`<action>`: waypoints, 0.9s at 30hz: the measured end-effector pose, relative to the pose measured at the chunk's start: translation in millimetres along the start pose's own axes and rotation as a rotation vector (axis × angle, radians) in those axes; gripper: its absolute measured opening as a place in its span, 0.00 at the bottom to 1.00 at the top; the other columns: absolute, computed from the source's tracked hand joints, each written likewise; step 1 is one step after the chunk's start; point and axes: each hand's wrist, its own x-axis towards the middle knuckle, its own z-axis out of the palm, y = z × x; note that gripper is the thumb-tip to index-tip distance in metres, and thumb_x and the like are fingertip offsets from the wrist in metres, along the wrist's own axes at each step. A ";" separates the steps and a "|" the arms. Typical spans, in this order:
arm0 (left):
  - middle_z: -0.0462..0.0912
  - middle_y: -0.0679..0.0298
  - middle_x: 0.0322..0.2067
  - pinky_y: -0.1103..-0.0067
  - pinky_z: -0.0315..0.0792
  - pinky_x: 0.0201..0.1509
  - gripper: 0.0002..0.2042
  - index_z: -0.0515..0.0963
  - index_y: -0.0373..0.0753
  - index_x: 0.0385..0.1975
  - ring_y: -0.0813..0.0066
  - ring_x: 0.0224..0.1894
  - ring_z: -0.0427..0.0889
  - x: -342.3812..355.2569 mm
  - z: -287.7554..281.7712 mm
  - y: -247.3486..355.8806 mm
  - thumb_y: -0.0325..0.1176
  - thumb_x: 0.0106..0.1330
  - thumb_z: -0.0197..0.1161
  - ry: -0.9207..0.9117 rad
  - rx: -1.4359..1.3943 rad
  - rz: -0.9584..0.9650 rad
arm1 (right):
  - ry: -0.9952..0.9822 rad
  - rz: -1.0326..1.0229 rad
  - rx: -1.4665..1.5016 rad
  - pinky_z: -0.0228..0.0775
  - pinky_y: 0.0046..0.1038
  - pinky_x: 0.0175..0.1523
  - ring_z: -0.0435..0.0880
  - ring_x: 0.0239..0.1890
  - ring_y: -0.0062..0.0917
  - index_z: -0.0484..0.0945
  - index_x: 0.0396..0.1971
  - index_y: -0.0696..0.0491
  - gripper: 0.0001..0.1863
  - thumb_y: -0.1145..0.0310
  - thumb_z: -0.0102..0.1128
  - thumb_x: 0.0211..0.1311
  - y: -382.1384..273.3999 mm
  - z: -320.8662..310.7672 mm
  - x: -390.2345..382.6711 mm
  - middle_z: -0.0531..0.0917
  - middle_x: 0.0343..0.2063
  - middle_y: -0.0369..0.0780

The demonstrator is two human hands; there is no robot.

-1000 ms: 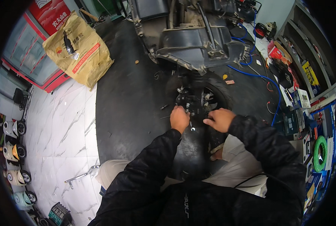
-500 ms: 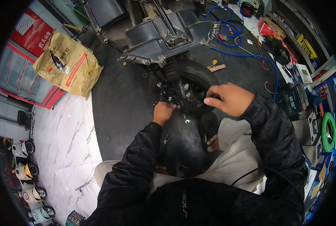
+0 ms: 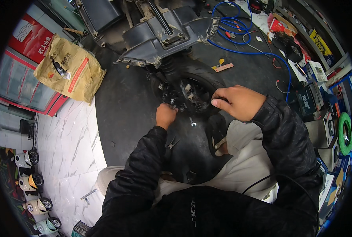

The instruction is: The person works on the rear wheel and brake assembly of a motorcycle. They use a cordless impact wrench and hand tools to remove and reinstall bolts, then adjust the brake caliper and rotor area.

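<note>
A scooter's wheel with a black tyre [image 3: 202, 71] stands beneath a dark, dusty plastic fender panel [image 3: 144, 37]. My left hand [image 3: 166, 115] is closed low beside the wheel, its fingertips against the dark metal parts [image 3: 172, 98] near the hub; whatever it grips is hidden. On the other side of the wheel, my right hand [image 3: 241, 102] is closed, thumb and bent fingers near the tyre's edge; I cannot make out anything between them. Just below the wheel lies a silver open-ended wrench [image 3: 193, 123]. Pliers [image 3: 172, 143] with spread handles rest on the dark mat closer to me.
A blue hose [image 3: 247, 53] curls over the mat [image 3: 122, 98] at far right. Shelves and boxes [image 3: 304, 98] crowd the right side, with a green ring [image 3: 345, 134]. At left stand a tan paper sack [image 3: 75, 77], a red-framed cooler [image 3: 24, 83] and several small scooters [image 3: 28, 183].
The view has shifted slightly, so the wheel and fender sit a little farther left. Both hands stay by the wheel, still closed; the wrench and pliers lie where they were.
</note>
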 end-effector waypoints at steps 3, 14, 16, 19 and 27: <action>0.86 0.58 0.27 0.69 0.82 0.29 0.14 0.84 0.28 0.34 0.66 0.26 0.87 0.5 -3.5 1.5 0.36 0.73 0.72 -0.044 -0.094 -0.016 | 0.000 0.000 0.024 0.79 0.44 0.50 0.88 0.42 0.49 0.84 0.50 0.57 0.19 0.55 0.56 0.82 -1.1 -2.5 -0.6 0.90 0.36 0.49; 0.87 0.56 0.31 0.68 0.83 0.30 0.16 0.82 0.28 0.43 0.63 0.30 0.88 10.1 2.6 -11.5 0.39 0.74 0.71 0.127 0.195 0.207 | -0.027 -0.009 0.025 0.79 0.44 0.49 0.89 0.42 0.49 0.84 0.51 0.57 0.19 0.55 0.58 0.81 -1.9 -2.0 0.3 0.91 0.37 0.49; 0.87 0.54 0.30 0.67 0.83 0.32 0.16 0.82 0.27 0.43 0.62 0.30 0.88 10.1 -2.0 -8.3 0.38 0.72 0.72 0.046 0.117 0.103 | -0.025 -0.018 0.028 0.79 0.44 0.49 0.89 0.42 0.49 0.84 0.52 0.57 0.19 0.55 0.58 0.81 -1.5 -1.3 -0.2 0.91 0.37 0.49; 0.87 0.53 0.29 0.65 0.82 0.35 0.17 0.82 0.28 0.40 0.61 0.32 0.89 17.0 -14.4 -4.1 0.39 0.66 0.77 -0.280 -0.425 -0.409 | -0.040 0.006 0.011 0.79 0.44 0.49 0.89 0.42 0.48 0.84 0.51 0.58 0.19 0.56 0.58 0.81 -1.6 -1.7 -1.2 0.90 0.37 0.50; 0.87 0.57 0.30 0.67 0.82 0.30 0.19 0.84 0.30 0.36 0.65 0.30 0.87 7.7 7.2 -13.1 0.45 0.75 0.69 0.147 0.346 0.192 | -0.057 0.044 0.035 0.79 0.45 0.55 0.89 0.47 0.50 0.85 0.51 0.57 0.22 0.52 0.58 0.79 -6.9 -2.6 2.0 0.90 0.39 0.52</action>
